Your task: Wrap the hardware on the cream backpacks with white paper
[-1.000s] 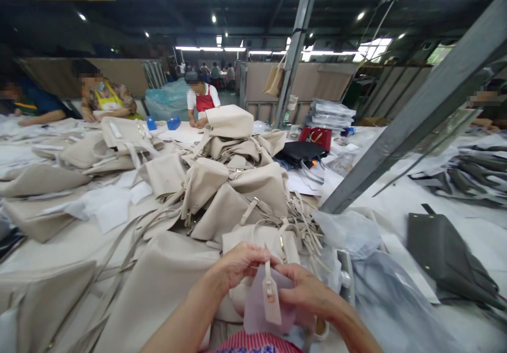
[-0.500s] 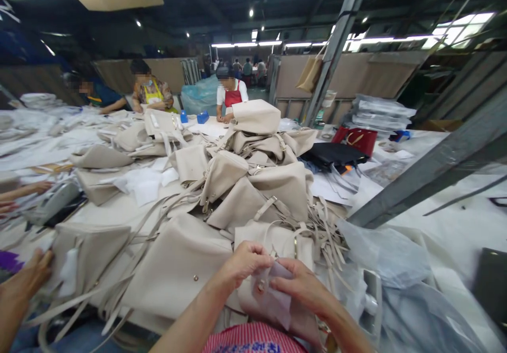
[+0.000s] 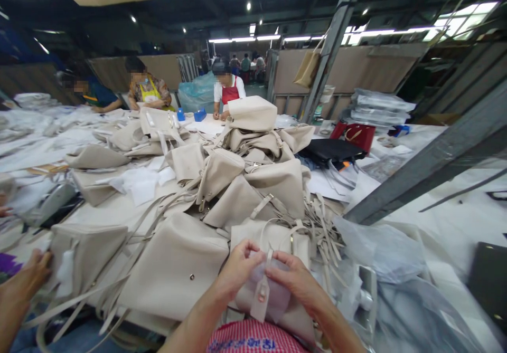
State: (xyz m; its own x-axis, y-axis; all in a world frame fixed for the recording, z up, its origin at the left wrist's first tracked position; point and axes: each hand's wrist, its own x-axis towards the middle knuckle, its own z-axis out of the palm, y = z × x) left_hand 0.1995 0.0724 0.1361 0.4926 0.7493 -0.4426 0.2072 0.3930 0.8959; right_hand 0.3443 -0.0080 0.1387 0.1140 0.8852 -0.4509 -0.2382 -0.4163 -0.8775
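A beige handbag lies close against my apron, partly hidden by my hands and forearms. Its strap tab with a metal fitting hangs down over a thin translucent sheet. My left hand pinches the sheet's upper left side, beside the strap. On the other side, my right hand has its thumb and fingers closed on the sheet near the strap. Just beyond my hands sits another beige bag with a thin handle loop.
A heap of beige bags rises ahead, with loose straps at its right. A slanted metal post stands at the right near plastic bags. A co-worker's hand touches a bag at the left. Other people work across the table.
My hands have drawn slightly apart and the translucent sheet is spread between them. The strap tab now hangs more in the open. The view has shifted slightly.
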